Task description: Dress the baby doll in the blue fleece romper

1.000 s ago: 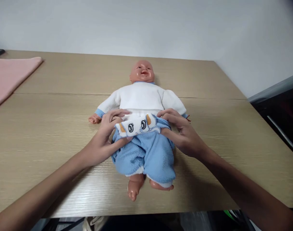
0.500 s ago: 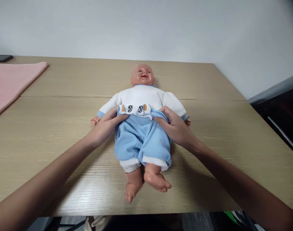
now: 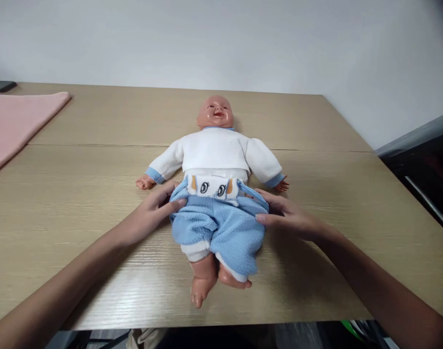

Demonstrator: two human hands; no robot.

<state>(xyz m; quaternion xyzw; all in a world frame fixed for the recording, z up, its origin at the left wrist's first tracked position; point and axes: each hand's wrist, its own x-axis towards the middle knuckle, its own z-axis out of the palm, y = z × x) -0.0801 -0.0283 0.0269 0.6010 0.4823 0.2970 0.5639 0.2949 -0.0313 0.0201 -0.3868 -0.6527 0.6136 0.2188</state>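
A baby doll [image 3: 214, 112] lies on its back on the wooden table [image 3: 79, 194], head away from me. It wears a white top [image 3: 216, 150] and fluffy blue trousers [image 3: 221, 228] with a bib that has stitched eyes. My left hand [image 3: 152, 211] grips the trousers at the doll's left-hand hip, fingers curled on the fabric. My right hand [image 3: 283, 215] holds the other side of the trousers, thumb and fingers pinching the cloth near a thin blue strap. The doll's bare feet stick out toward me.
A pink cloth [image 3: 14, 121] lies at the table's far left, with a dark flat object [image 3: 1, 86] behind it. A white wall stands behind the table. Dark furniture [image 3: 425, 165] sits to the right of the table's edge.
The trousers' bib had been pulled up onto the doll's chest; now it sits lower at the waist. Both my hands slid down from the chest to the hips.
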